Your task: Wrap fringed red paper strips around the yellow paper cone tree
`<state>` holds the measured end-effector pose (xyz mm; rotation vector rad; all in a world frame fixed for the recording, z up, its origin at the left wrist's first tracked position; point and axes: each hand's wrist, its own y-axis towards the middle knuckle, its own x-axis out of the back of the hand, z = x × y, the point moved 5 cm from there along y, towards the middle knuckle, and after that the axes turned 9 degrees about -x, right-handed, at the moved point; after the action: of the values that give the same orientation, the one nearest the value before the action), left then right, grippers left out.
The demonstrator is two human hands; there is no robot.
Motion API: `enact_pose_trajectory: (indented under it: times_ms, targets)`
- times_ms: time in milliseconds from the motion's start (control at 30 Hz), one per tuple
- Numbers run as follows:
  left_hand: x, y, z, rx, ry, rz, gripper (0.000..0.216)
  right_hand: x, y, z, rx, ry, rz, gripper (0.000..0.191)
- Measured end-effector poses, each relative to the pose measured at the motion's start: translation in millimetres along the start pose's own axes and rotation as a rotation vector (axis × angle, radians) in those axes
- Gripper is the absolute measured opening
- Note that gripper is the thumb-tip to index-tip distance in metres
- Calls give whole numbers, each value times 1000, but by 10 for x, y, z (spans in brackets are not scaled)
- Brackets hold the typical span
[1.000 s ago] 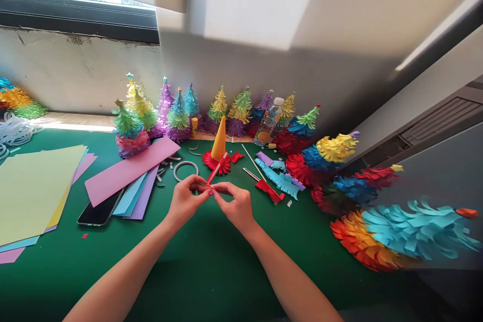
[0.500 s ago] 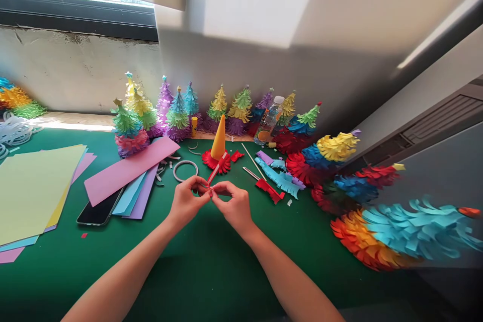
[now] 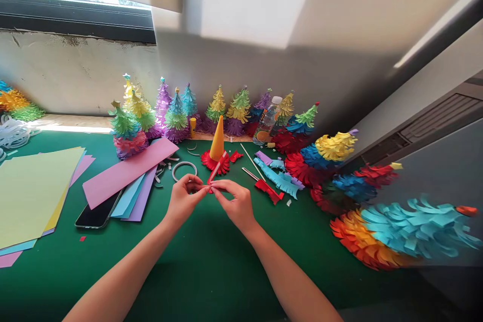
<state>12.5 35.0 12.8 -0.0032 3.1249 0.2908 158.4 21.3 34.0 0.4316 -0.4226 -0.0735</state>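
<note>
My left hand (image 3: 183, 198) and my right hand (image 3: 234, 203) meet above the green table (image 3: 211, 261), fingertips pinched together on the near end of a narrow red paper strip (image 3: 215, 173). The strip slants up and away toward an orange paper cone (image 3: 218, 145) that stands on a red fringed ring (image 3: 215, 162). A roll of tape (image 3: 184, 171) lies flat just beyond my left hand.
Sheets of coloured paper (image 3: 35, 188) and a pink strip (image 3: 128, 171) lie at the left, partly over a phone (image 3: 96, 215). Finished paper trees (image 3: 177, 110) line the back wall and lie piled at the right (image 3: 396, 226). A bottle (image 3: 267, 122), blue fringe (image 3: 279, 177) and sticks lie behind.
Both hands stay pinched on the red strip with only slight finger shifts. The view has drifted a little.
</note>
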Motion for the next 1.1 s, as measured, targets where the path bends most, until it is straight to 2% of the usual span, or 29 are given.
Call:
enact_pose_trajectory:
  times_ms: [100,467,667,867,1100]
  targets:
    - [10,13,20,20,-57,-8,34,0,10,15,51,-5,11,14]
    - [-11,-8,70,69,-157,-49,40,-55,-20,-28,23,-23,33,16]
    - [-20,-23,74,38,-69,-46,34,-71,-28,-43,14,-33,41,16]
    - [-30,-58,-43,-119,141,-31,20,-78,-20,-93,-34,-1,69,14]
    - [-42,-64,-43,-171,199,2,14,-90,-39,-71,40,-115,90,15]
